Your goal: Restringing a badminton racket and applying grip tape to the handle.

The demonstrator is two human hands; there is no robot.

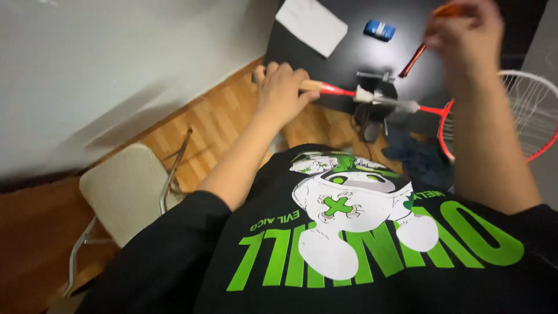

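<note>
My left hand (283, 87) has its grip wrapped around the pale wooden handle of the red racket (372, 96), and my fingers cover most of that handle, so only a short tan stretch shows past my knuckles. The racket's thin shaft runs out to my right, level with the near edge of the black tabletop (349, 55), and its strung head is cut off by the frame's right side and partly hidden behind my right forearm. Something white is wrapped or tied on the shaft above a dark clamp-like object (378, 84); I cannot make out what either is. My right hand (465, 29) is raised, blurred and clipped by the top edge, its grip pinching a slim red-orange tool (419, 52) whose lower end points down at the tabletop. Farther back lie a white sheet (312, 24) and a small blue object (379, 29). A pale chair (125, 192) stands on the wooden floor to my left.
</note>
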